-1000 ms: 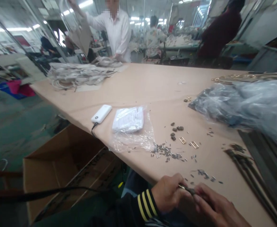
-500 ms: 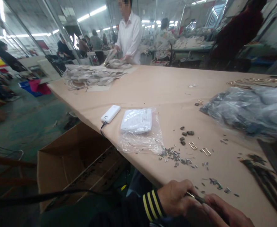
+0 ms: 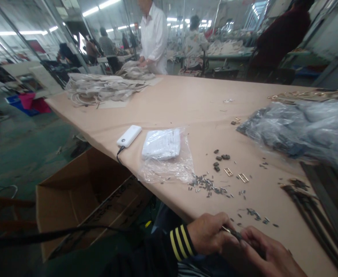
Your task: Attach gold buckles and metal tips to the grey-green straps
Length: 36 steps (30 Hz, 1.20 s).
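At the table's near edge, my left hand (image 3: 211,233) is closed, with thumb and fingers pinching a dark strap (image 3: 236,234) that has a gold-coloured metal buckle (image 3: 226,229) on it. My right hand (image 3: 268,248) grips the same strap from the other side, its fingertips close to the left ones. Part of the strap is hidden by the fingers. Just beyond the hands lie small dark metal clips (image 3: 254,214), and a larger scatter of such pieces (image 3: 208,184) is farther left. Two gold rectangular buckles (image 3: 243,177) rest behind them.
Dark straps (image 3: 310,215) and a plastic-wrapped bundle (image 3: 302,127) lie on the right. A white power bank (image 3: 129,135) with a cable and a bagged white packet (image 3: 161,144) sit mid-table. A cardboard box (image 3: 71,200) stands below the left edge. Across the table, a person (image 3: 154,36) handles pale straps (image 3: 99,89).
The view has turned slightly, so the tabletop things appear farther left and a little higher. Both my hands keep their hold on the strap. The person opposite has lowered the lifted pale straps.
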Motion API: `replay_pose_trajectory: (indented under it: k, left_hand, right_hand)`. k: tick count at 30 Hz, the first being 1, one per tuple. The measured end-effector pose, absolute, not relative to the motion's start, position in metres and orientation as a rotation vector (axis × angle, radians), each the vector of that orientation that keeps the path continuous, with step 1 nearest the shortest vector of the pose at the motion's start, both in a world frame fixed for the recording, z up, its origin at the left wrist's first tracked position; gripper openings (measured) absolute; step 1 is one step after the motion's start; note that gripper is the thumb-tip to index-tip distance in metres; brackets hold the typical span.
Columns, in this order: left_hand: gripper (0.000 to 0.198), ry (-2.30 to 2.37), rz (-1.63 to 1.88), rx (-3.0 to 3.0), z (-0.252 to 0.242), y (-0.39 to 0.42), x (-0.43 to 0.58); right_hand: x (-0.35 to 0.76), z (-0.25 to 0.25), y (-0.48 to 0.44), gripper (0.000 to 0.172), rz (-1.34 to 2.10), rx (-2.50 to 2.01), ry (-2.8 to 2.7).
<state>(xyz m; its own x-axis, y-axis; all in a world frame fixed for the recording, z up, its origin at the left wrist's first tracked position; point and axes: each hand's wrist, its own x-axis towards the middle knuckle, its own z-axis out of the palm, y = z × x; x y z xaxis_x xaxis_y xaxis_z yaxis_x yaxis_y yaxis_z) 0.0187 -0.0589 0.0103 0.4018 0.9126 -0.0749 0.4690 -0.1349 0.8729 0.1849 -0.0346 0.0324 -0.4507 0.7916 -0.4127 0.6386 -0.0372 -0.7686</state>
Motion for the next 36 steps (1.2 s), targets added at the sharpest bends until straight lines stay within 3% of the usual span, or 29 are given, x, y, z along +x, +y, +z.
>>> replay_pose_trajectory:
  k: [7,15,36]
  left_hand:
    - [0.025,1.045,0.612,2.365,0.026,-0.05,0.021]
    - [0.02,0.852,0.676,2.077,0.024,-0.041,0.022]
    - [0.008,0.917,0.662,1.874,0.024,-0.04,0.017]
  right_hand:
    - [0.183,0.036,-0.029,0.021,1.527,-1.469,-1.95]
    - [0.186,0.042,-0.033,0.017,1.741,-1.389,-1.816]
    - [0.189,0.045,-0.03,0.011,1.8,-1.364,-1.802]
